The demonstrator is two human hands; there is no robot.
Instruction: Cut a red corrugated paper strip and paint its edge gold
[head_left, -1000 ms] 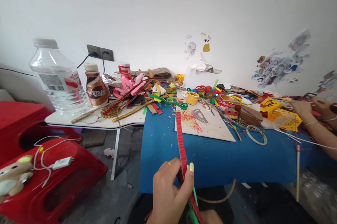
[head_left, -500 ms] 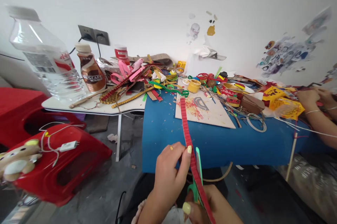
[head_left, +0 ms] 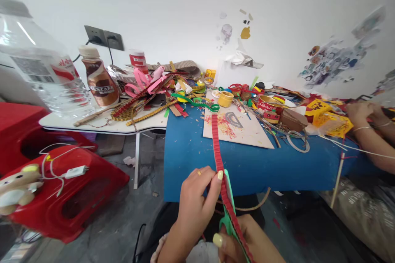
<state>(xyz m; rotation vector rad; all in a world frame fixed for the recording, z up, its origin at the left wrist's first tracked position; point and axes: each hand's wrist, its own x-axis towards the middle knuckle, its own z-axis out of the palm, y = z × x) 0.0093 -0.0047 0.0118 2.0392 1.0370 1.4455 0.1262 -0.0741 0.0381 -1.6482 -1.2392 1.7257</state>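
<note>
Here, red strip (head_left: 226, 198); scissors (head_left: 227, 223) along edge.

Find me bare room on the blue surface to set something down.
The blue surface is bare between the pale board and its near edge, right of the red strip. Left of the strip, up to the white table, is mostly free. Crowded: beyond the board and around the yellow packets.
</note>
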